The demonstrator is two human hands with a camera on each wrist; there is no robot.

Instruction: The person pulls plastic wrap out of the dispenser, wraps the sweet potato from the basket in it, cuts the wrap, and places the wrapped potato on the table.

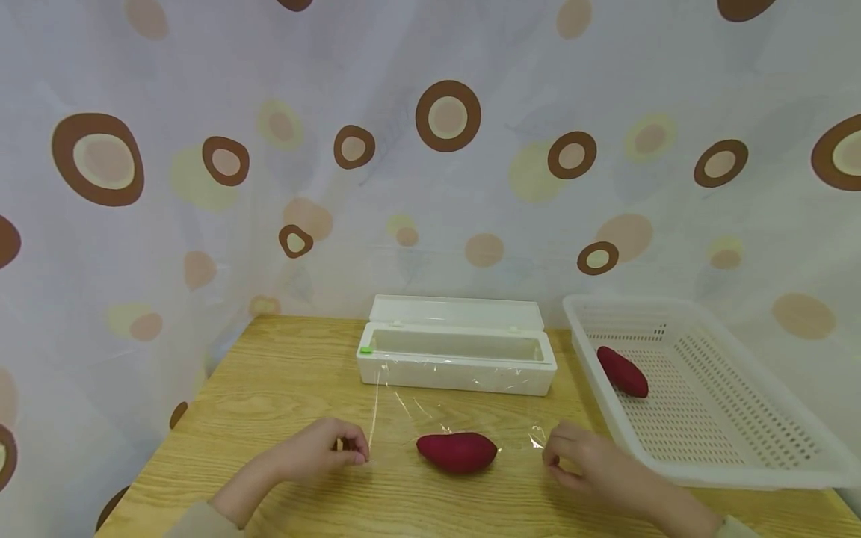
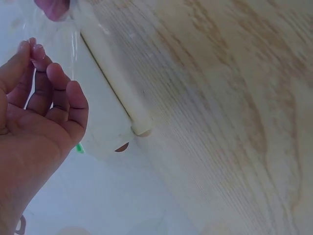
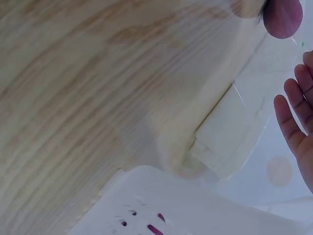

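Observation:
A sheet of clear plastic wrap (image 1: 410,407) stretches from the white wrap dispenser box (image 1: 457,377) toward me, between my two hands. My left hand (image 1: 329,450) pinches its left corner between thumb and fingertip, the other fingers loosely bent, as the left wrist view shows. On the right side my right hand (image 1: 592,463) grips the other corner; its thumb is outside the right wrist view. A dark red sweet potato (image 1: 457,453) lies lengthwise between the hands, overlapped by the film in the head view. Neither hand touches it.
The dispenser's lid (image 1: 457,312) stands raised at the back, with a small green slider (image 1: 366,350) on the box's left end. To the right, a white plastic basket (image 1: 747,478) holds a second sweet potato (image 1: 622,372). A patterned curtain (image 1: 511,209) hangs behind the wooden table (image 1: 282,388).

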